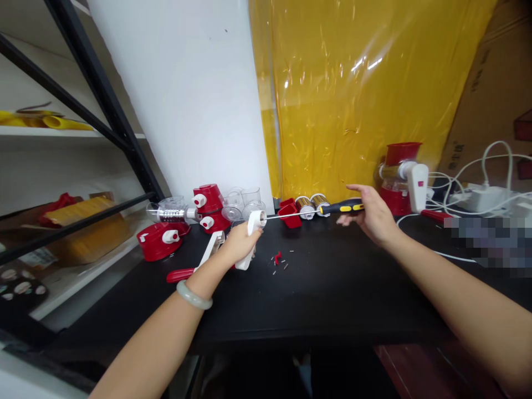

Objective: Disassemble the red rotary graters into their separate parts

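Gripping the white plastic crank-shaped part (253, 223) above the black surface (332, 282), the left hand (242, 244) braces it; the right hand (376, 215) is spread loosely at the handle end of the black-and-yellow screwdriver (341, 208). The part looks light, stiff and slick, best held mid-body.

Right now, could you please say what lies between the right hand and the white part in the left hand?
In the head view, a screwdriver spans that stretch, its handle at the right hand and its shaft reaching the white part.
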A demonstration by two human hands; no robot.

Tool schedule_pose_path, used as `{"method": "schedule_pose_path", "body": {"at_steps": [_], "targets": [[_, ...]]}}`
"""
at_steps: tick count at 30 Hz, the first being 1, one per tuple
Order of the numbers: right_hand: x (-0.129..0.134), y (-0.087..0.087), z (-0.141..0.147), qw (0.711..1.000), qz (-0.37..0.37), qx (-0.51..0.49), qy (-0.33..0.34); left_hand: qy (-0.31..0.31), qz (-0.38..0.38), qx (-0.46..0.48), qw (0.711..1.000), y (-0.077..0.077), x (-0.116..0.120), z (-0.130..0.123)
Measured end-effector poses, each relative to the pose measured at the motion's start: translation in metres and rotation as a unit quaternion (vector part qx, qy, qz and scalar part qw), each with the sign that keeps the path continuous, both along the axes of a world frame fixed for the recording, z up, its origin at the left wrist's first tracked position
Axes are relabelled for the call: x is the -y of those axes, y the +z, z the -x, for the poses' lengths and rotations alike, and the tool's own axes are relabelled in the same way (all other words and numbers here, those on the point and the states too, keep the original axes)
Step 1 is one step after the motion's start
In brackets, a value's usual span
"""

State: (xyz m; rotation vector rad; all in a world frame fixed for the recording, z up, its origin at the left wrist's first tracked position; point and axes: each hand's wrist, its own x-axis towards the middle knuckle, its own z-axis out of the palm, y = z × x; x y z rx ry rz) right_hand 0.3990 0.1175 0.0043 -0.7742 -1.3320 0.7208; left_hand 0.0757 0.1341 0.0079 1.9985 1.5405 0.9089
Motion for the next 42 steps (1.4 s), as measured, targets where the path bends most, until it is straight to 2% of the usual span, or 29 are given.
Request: {"method": "schedule_pose_path", "body": {"at_steps": [2, 5, 8, 12, 15, 17, 19, 21, 23, 25, 27, 29, 32, 34, 36, 38, 42], "targets": [[0.001, 0.001, -0.003, 0.996, 0.023, 0.067, -0.058, 0.006, -0.027, -0.035, 0.999, -0.002, 0.001, -0.001], [0.001, 0.003, -0.007, 0.976, -0.01, 0.176, -0.131, 0.011, -0.051, -0.068, 0.996, -0.003, 0.0, -0.001], [0.004, 0.002, -0.008, 0.965, -0.076, 0.206, -0.146, 0.018, -0.052, -0.074, 0.996, -0.004, -0.002, 0.001], [0.005, -0.001, -0.005, 0.942, -0.192, 0.217, -0.17, 0.02, -0.029, -0.035, 0.999, -0.002, -0.007, 0.006], [0.002, -0.003, -0.003, 0.934, -0.222, 0.228, -0.164, 0.024, -0.021, -0.022, 0.999, -0.001, -0.01, 0.01], [-0.001, -0.004, -0.002, 0.944, -0.206, 0.208, -0.153, 0.027, -0.021, -0.022, 0.999, 0.0, -0.011, 0.012], [-0.003, -0.005, 0.0, 0.968, -0.161, 0.153, -0.118, 0.035, -0.021, -0.029, 0.999, 0.001, -0.009, 0.012], [-0.005, -0.005, 0.002, 0.991, -0.085, 0.077, -0.064, 0.044, -0.032, -0.054, 0.997, 0.002, -0.006, 0.009], [-0.007, -0.007, 0.003, 0.999, 0.02, 0.04, -0.015, 0.051, -0.06, -0.088, 0.993, 0.003, -0.002, 0.005], [-0.007, -0.009, 0.004, 0.992, 0.106, 0.068, -0.006, 0.052, -0.086, -0.113, 0.988, 0.005, 0.002, 0.002], [-0.007, -0.01, 0.003, 0.983, 0.122, 0.131, -0.036, 0.053, -0.093, -0.129, 0.986, 0.005, 0.004, 0.0], [-0.006, -0.009, 0.0, 0.975, 0.071, 0.191, -0.09, 0.052, -0.089, -0.146, 0.984, 0.005, 0.004, -0.001], [-0.001, -0.003, -0.003, 0.949, -0.05, 0.27, -0.153, 0.048, -0.079, -0.15, 0.984, 0.004, 0.0, 0.001], [0.004, 0.001, -0.004, 0.931, -0.139, 0.296, -0.163, 0.038, -0.053, -0.13, 0.989, 0.002, -0.004, 0.004], [0.007, 0.003, -0.004, 0.925, -0.191, 0.287, -0.157, 0.028, -0.022, -0.097, 0.995, -0.001, -0.008, 0.006], [0.008, 0.003, -0.002, 0.935, -0.186, 0.26, -0.152, 0.022, 0.0, -0.059, 0.998, -0.003, -0.01, 0.007], [0.005, 0.0, 0.001, 0.967, -0.125, 0.179, -0.132, 0.002, 0.053, 0.02, 0.998, -0.003, -0.009, 0.005]]}}
